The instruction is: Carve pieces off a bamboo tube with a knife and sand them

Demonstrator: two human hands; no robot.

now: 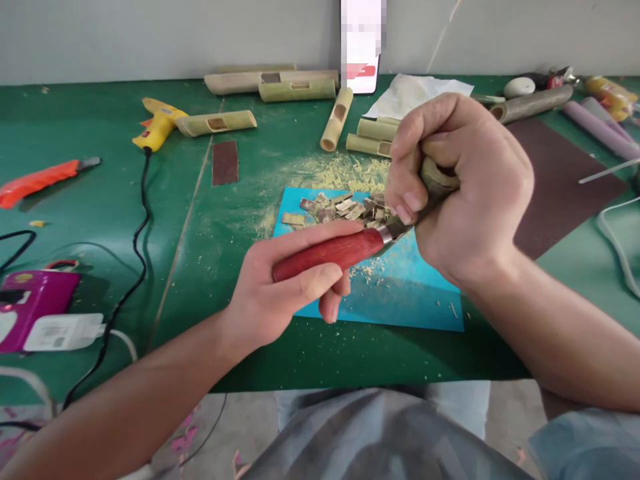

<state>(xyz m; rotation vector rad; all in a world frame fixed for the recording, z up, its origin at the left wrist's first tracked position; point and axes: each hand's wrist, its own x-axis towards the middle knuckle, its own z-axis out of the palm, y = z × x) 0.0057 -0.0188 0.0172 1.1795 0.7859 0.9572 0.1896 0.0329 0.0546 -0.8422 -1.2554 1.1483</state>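
My left hand (290, 273) is closed around the red wooden handle of a carving tool (327, 255), which has a metal ferrule. Its tip points right and meets the piece in my other hand; most of the blade is hidden there. My right hand (465, 173) is wrapped around a short bamboo tube (439, 179), its open end partly showing between thumb and fingers. Below both hands lies a blue sheet (400, 293), strewn with bamboo chips (345, 208) and fine shavings.
Cut bamboo tubes (297, 90) lie along the back, near an upright phone (367, 80). A yellow hot glue gun (163, 125), an orange utility knife (45, 181) and a purple power strip (37, 307) are at left. Brown sandpaper (565, 187) lies at right.
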